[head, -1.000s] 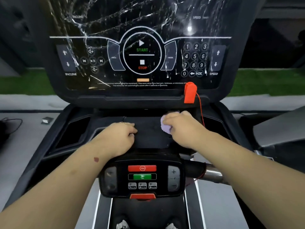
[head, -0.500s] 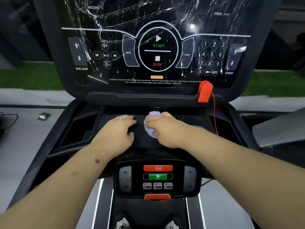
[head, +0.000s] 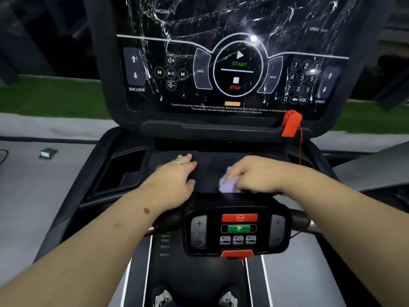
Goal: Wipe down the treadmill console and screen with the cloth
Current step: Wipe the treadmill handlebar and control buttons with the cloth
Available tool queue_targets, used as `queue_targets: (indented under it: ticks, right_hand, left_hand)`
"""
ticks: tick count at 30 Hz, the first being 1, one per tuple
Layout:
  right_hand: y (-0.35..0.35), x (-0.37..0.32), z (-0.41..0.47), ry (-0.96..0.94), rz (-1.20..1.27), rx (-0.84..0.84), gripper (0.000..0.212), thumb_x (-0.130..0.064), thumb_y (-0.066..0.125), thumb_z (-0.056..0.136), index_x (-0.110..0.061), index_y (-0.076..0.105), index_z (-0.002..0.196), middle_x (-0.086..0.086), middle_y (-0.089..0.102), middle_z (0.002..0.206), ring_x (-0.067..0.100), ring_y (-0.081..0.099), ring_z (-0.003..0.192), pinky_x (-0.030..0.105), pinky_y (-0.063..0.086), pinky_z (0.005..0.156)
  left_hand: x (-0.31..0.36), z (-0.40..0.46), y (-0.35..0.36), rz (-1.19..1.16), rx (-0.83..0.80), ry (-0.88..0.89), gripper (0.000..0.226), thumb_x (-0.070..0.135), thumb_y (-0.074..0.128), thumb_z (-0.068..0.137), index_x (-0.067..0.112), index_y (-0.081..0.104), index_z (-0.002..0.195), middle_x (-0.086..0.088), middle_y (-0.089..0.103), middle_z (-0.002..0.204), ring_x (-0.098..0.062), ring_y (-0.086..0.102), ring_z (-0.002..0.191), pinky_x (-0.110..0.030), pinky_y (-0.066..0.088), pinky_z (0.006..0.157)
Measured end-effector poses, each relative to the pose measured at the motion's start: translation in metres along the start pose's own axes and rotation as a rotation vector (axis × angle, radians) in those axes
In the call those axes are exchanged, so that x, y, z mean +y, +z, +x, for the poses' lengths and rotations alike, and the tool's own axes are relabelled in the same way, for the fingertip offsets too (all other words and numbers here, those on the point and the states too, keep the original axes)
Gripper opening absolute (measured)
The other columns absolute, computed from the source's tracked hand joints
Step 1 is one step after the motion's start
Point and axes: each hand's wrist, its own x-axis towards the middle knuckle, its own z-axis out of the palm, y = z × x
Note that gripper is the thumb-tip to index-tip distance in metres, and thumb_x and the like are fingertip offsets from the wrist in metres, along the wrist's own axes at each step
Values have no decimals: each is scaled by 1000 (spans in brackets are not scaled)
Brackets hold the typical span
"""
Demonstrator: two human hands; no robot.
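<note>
Fingers (head: 238,181) of right hand (head: 254,173) bunch soft lilac cloth (head: 228,186) | matte console tray (head: 212,167)

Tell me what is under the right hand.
Under the right hand a lilac cloth shows, pressed on the black console tray. The hand covers the rest of the cloth.

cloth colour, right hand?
Pale lilac cloth, bunched under the right hand; head view.

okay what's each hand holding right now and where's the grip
The right hand holds the purple cloth, bunched under its fingers. The left hand holds nothing.
</note>
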Motion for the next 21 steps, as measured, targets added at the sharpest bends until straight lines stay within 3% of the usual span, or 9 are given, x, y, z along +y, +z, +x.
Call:
queue_targets:
  ticks: [1, 3, 7, 8, 10, 14, 17, 19, 21]
  right_hand:
    - [-5, 4, -14, 63, 74, -6, 28, -37, 72, 81, -8, 71, 80, 2, 64, 73, 12, 51, 61, 19, 38, 53]
    - [-9, 3, -31, 113, 180, 13, 47, -54, 70, 72, -8, 61, 73, 0, 52, 63, 14, 44, 59, 25, 35, 59]
    - [12, -44, -21, -132, 171, 61, 15, -20, 63, 89, -15, 77, 93, -12, 70, 82, 2, 62, 74, 18, 47, 72]
    - [17, -56, -19, -149, 136, 70, 21, -22, 60, 88, -22, 78, 98, -13, 74, 93, 1, 67, 88, 22, 52, 82]
    - [17, -61, -29, -114, 95, 94, 37, -48, 56, 76, -32, 78, 101, -16, 75, 105, 2, 66, 106, 29, 51, 99]
    - [2, -28, -63, 64, 134, 141, 44, -67, 59, 63, -24, 67, 70, -14, 64, 75, 8, 59, 73, 35, 47, 81]
    - [16, -53, -44, 25, 92, 172, 41, -62, 58, 58, -32, 77, 79, -16, 75, 91, 6, 69, 95, 37, 52, 99]
    - [37, -77, -21, -90, 68, 149, 41, -58, 54, 58, -34, 78, 81, -14, 76, 99, 9, 68, 103, 38, 51, 101]
    - [37, -86, -21, -71, 68, 143, 58, -65, 46, 53, -33, 79, 89, -14, 74, 104, 9, 66, 106, 36, 51, 101]
  left_hand:
    - [0, -1, 2, 4, 1, 4, 59, 25, 46, 105, 21, 26, 160, 5, 9, 170, -10, 6, 156, -29, 11, 126]
    - [1, -1, 5, 34, 7, 14, 56, 24, 41, 107, 19, 24, 161, 3, 8, 170, -13, 5, 156, -26, 9, 122]
    - [0, -1, 4, 77, -39, 35, 61, 21, 44, 105, 16, 22, 161, -3, 7, 170, -19, 6, 157, -27, 9, 122]
    - [0, -2, 3, 97, -58, 53, 63, 20, 46, 104, 15, 21, 161, -4, 6, 170, -20, 6, 157, -27, 8, 122]
    - [-3, -5, 1, 99, -62, 75, 60, 19, 43, 105, 13, 22, 161, -5, 6, 170, -22, 5, 157, -26, 6, 123]
    - [-7, -12, 7, -21, -24, 51, 55, 21, 37, 108, 17, 22, 161, 1, 7, 170, -16, 4, 157, -29, 8, 126]
    - [-9, -14, 9, -48, -32, 57, 57, 17, 38, 107, 17, 21, 161, 1, 6, 170, -16, 2, 157, -29, 6, 126]
    - [-9, -14, 7, -47, -67, 72, 61, 17, 41, 106, 16, 18, 162, 0, 3, 170, -18, 0, 157, -31, 7, 126]
    - [-10, -15, 6, -41, -78, 71, 62, 17, 42, 105, 16, 19, 162, 0, 4, 170, -19, 0, 157, -34, 11, 127]
